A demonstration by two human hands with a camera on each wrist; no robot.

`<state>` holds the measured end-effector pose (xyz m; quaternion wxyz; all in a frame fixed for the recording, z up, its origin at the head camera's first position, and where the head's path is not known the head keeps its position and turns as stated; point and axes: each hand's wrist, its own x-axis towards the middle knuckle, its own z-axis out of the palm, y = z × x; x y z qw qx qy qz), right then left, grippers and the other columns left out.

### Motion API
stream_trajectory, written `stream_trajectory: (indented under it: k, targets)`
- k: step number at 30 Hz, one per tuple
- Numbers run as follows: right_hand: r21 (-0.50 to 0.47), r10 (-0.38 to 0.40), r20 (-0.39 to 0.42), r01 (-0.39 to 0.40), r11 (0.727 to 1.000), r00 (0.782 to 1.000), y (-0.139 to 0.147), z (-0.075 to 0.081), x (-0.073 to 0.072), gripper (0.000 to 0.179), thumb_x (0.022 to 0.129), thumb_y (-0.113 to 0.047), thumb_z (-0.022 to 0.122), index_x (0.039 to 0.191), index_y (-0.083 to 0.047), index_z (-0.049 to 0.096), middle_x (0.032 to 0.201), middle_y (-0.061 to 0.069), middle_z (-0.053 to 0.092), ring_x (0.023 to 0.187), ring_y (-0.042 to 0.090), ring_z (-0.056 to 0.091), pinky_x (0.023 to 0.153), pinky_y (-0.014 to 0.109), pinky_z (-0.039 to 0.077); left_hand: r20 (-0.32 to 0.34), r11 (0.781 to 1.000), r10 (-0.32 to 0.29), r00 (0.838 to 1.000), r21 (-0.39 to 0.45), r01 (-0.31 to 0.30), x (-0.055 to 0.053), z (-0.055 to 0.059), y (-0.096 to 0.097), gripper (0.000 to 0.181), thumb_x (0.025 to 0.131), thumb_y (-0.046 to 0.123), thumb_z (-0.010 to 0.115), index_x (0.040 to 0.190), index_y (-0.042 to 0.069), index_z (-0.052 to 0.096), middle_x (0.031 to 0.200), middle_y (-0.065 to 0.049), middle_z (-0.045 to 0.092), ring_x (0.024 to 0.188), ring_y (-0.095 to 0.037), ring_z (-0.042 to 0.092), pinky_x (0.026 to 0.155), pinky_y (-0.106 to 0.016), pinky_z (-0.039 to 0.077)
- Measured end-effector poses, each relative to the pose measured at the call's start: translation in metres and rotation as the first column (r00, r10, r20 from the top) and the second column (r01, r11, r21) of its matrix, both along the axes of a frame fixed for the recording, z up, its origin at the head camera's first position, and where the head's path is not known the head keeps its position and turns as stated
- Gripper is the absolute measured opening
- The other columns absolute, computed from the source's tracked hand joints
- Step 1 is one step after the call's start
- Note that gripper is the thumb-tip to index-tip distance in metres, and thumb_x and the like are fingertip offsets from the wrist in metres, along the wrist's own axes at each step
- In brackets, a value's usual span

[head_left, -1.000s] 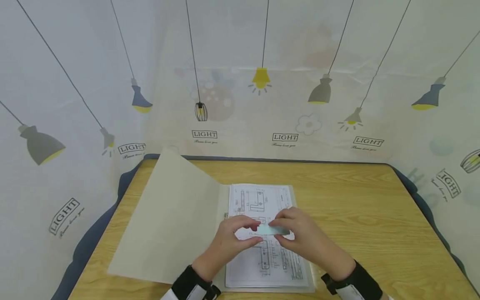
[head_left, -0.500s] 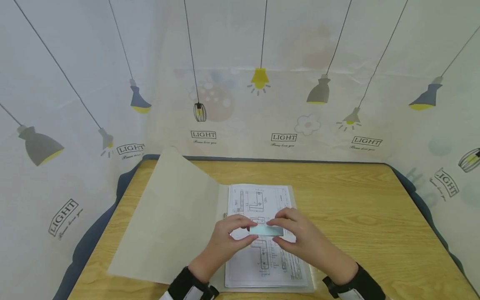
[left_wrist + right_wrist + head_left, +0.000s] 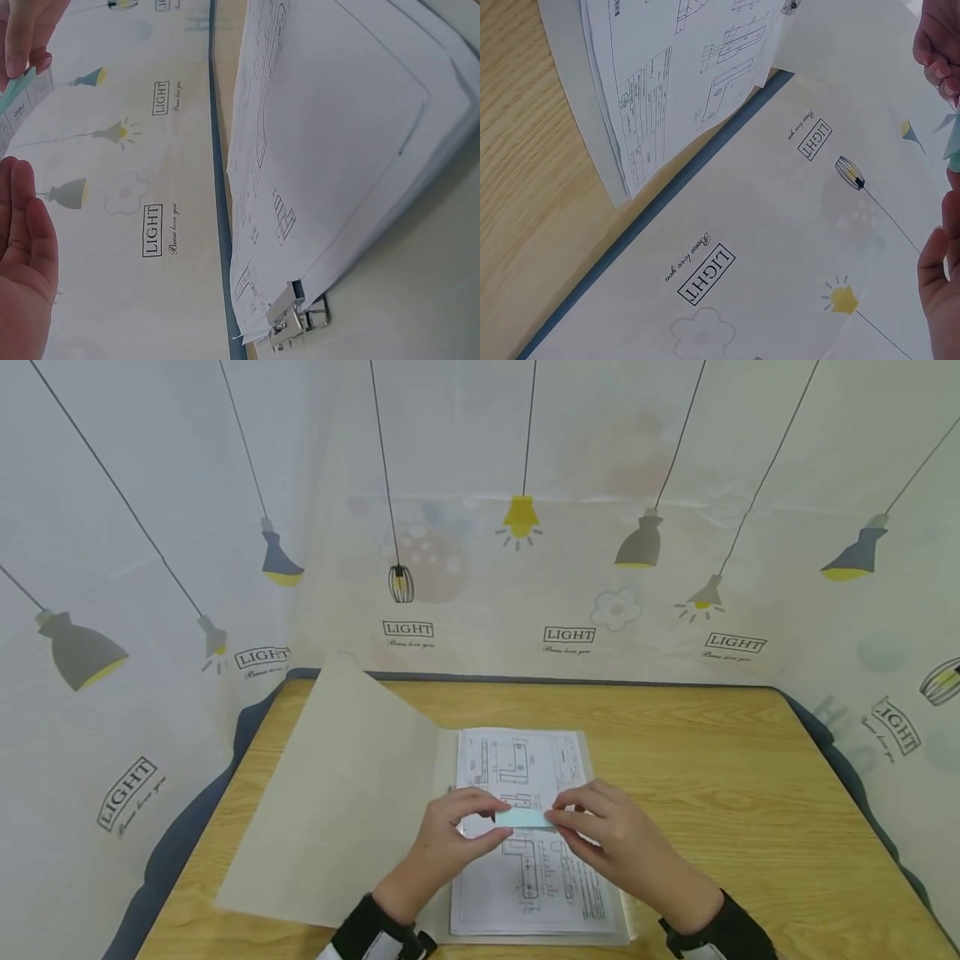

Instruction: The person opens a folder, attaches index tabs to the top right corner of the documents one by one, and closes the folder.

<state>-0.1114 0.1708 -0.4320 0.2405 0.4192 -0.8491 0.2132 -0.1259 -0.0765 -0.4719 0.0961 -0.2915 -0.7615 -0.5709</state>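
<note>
In the head view, a small flat pale-teal strip [image 3: 522, 818] is held over the open folder's papers. My left hand [image 3: 450, 839] pinches its left end between thumb and fingers. The right hand [image 3: 618, 835] pinches the strip's right end with its fingertips. From the left wrist, the strip [image 3: 16, 101] shows a white printed side with small lettering I cannot read for sure. What the strip is exactly cannot be told. Under the hands lies a stack of paper sheets [image 3: 517, 906] printed with technical drawings.
The cream folder [image 3: 337, 810] lies open, its cover raised to the left. A metal clip [image 3: 296, 319] sits at the sheets' edge. Below is a wood-grain table [image 3: 750, 793]. A light curtain [image 3: 480, 443] printed with lamps surrounds it.
The strip has shifted a little to the left along with my left hand. My right hand's fingers have moved to the strip's right end, drawing closer together.
</note>
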Motion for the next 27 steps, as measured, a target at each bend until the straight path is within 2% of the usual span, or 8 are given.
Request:
stream_trajectory:
  k: [3,6,10,12,18,24,27]
  targets:
    - [-0.008,-0.004,-0.038,0.004,1.000,0.999,-0.001,0.002,0.001,0.027,0.096,-0.033,0.054,0.097,-0.014,0.074,0.098,-0.006,0.066,0.087,0.011,0.056,0.073,0.021,0.049,0.012,1.000,-0.027,1.000,-0.006,0.027,0.001,0.002,0.000,0.020,0.079,0.017,0.077,0.098,0.015,0.072,0.095,0.003,0.070,0.085,-0.010,0.061,0.076,-0.027,0.053]
    - [-0.042,0.015,-0.124,-0.021,0.999,0.992,-0.003,0.004,0.002,0.020,0.092,-0.026,0.060,0.091,-0.012,0.075,0.094,-0.004,0.068,0.084,0.012,0.057,0.072,0.025,0.049,-0.009,0.999,-0.048,0.999,-0.026,0.048,0.001,0.002,0.000,0.020,0.081,0.021,0.075,0.100,0.014,0.072,0.095,0.003,0.070,0.085,-0.008,0.061,0.075,-0.026,0.054]
    - [-0.074,0.011,-0.209,-0.027,0.997,0.978,-0.005,0.005,0.002,0.024,0.093,-0.025,0.057,0.087,-0.011,0.075,0.091,-0.003,0.069,0.082,0.013,0.057,0.072,0.028,0.047,-0.041,0.997,-0.056,0.998,-0.046,0.054,0.001,0.001,0.000,0.020,0.082,0.023,0.074,0.100,0.014,0.071,0.096,0.002,0.069,0.084,-0.007,0.061,0.075,-0.024,0.054]
    - [-0.079,-0.006,-0.186,-0.009,0.997,0.982,-0.006,0.006,0.002,0.024,0.093,-0.027,0.057,0.086,-0.013,0.074,0.091,-0.004,0.069,0.082,0.013,0.056,0.073,0.028,0.046,-0.039,0.997,-0.051,0.998,-0.053,0.049,0.001,0.002,0.000,0.020,0.082,0.023,0.074,0.100,0.014,0.071,0.096,0.003,0.069,0.085,-0.007,0.061,0.075,-0.024,0.054]
    - [-0.136,-0.059,-0.049,0.052,0.989,0.997,-0.010,0.007,0.004,0.010,0.085,-0.023,0.064,0.080,-0.018,0.070,0.089,-0.007,0.067,0.084,0.012,0.056,0.073,0.030,0.045,-0.012,0.995,-0.051,0.999,-0.088,0.050,0.001,0.004,0.001,0.021,0.081,0.023,0.075,0.100,0.016,0.072,0.096,0.007,0.069,0.085,-0.005,0.060,0.077,-0.024,0.054]
    - [-0.128,-0.066,-0.020,0.063,0.990,0.998,-0.013,0.008,0.003,0.005,0.086,-0.023,0.068,0.088,-0.018,0.071,0.090,-0.010,0.069,0.086,0.008,0.058,0.076,0.029,0.045,-0.048,0.994,-0.054,0.997,-0.097,0.049,0.001,0.004,0.003,0.020,0.081,0.021,0.076,0.099,0.015,0.072,0.092,0.006,0.069,0.081,-0.006,0.060,0.074,-0.024,0.054]
    - [-0.090,-0.055,-0.027,0.052,0.995,0.998,-0.013,0.007,0.002,0.010,0.081,-0.017,0.073,0.091,-0.017,0.071,0.092,-0.009,0.069,0.086,0.009,0.059,0.076,0.029,0.047,-0.040,0.995,-0.049,0.998,-0.088,0.045,0.002,0.004,0.004,0.019,0.080,0.020,0.076,0.098,0.016,0.072,0.091,0.006,0.069,0.080,-0.008,0.060,0.073,-0.024,0.054]
